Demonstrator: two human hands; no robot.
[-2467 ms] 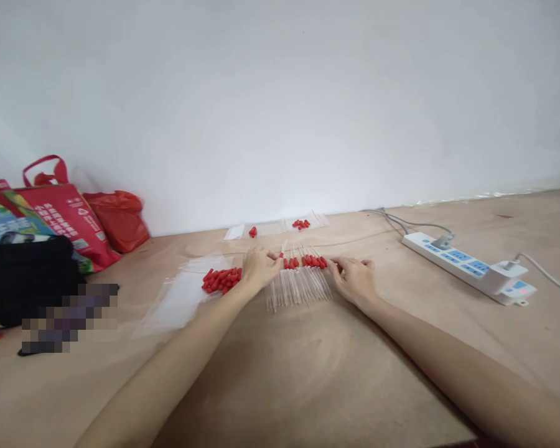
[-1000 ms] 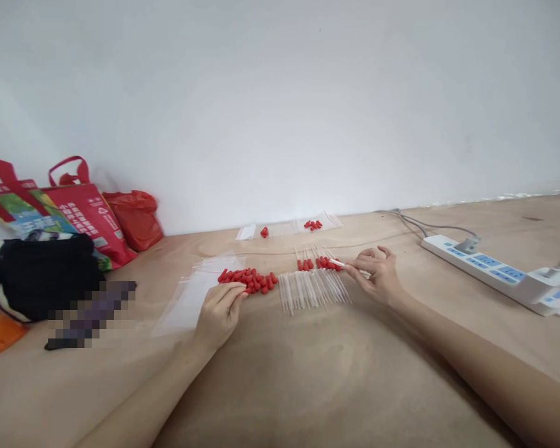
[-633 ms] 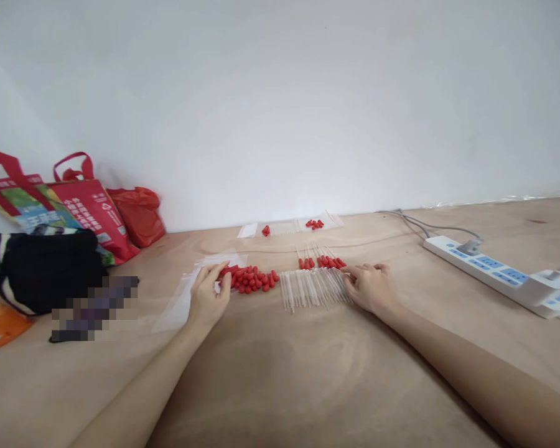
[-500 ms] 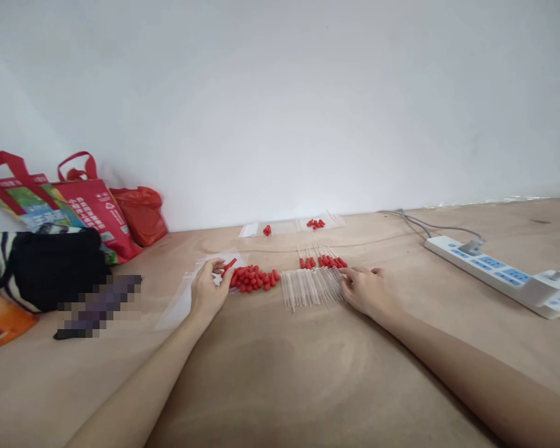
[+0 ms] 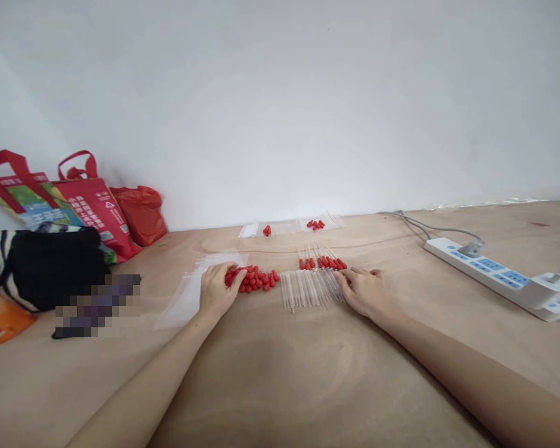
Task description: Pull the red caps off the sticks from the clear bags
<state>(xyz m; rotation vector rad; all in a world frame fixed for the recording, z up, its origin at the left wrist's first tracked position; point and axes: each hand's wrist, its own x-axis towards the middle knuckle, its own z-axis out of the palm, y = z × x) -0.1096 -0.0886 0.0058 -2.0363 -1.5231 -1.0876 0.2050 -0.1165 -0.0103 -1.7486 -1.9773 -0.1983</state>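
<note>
At the left end of a heap of red rubber dropper bulbs (image 5: 256,279) is my left hand (image 5: 218,287). Its thumb and fingers close round red bulbs there; which one is gripped is partly hidden. A row of clear glass dropper tubes (image 5: 308,289) lies to the right of the heap. My right hand (image 5: 364,290) rests at the right end of this row, its fingers curled at the tubes; anything between the fingertips is hidden. Just beyond the row lie several droppers with red bulbs (image 5: 331,262) fitted, their thin tubes pointing to the wall.
Clear plastic bags (image 5: 182,298) lie beside my left hand. More bags with red bulbs (image 5: 315,224) inside sit near the wall. A white power strip (image 5: 480,264) with grey cords is at the right. Shopping bags (image 5: 98,211) and a black bag (image 5: 51,267) stand at the left.
My left hand has moved right, bringing the single red bulb it held up to the heap. My right hand has shifted slightly left over the tubes' end.
</note>
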